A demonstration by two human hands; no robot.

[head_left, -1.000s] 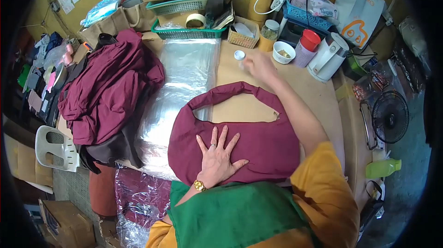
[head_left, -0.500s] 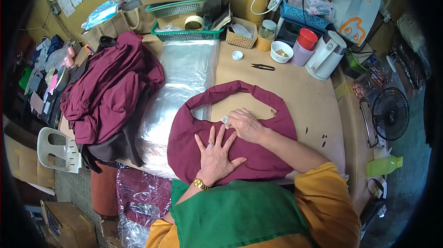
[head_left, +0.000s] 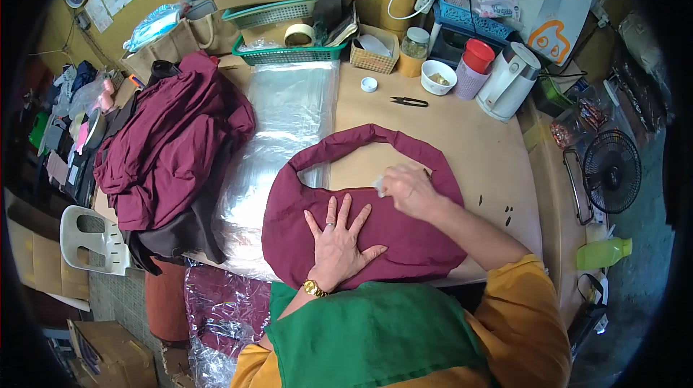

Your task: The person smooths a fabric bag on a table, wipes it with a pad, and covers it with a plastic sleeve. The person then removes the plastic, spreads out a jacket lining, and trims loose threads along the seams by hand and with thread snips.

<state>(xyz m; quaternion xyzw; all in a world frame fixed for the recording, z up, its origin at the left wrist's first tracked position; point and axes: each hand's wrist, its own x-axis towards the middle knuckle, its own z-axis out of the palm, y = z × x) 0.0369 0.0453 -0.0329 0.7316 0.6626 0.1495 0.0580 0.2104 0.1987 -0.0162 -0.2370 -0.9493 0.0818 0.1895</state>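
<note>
A maroon fabric shoulder bag (head_left: 419, 247) lies flat on the table in front of me, its loop strap pointing away. My left hand (head_left: 337, 243) rests on the bag's body, fingers spread, holding nothing. My right hand (head_left: 410, 192) is closed around a small white piece (head_left: 379, 184), perhaps cloth or tissue; the fingers hide most of it. That hand sits at the bag's upper edge, beside the strap opening. A reddish line runs along this edge between the two hands.
To the left is a heap of maroon fabric (head_left: 173, 142), beside clear plastic sheets (head_left: 289, 114). Behind the bag lie black thread snips (head_left: 409, 101) and a white cap (head_left: 369, 85). A white bowl (head_left: 438, 78) and an electric kettle (head_left: 510, 81) stand at the back right.
My right hand has moved right along the bag's upper edge with the white piece in it. The left hand stays in place on the bag.
</note>
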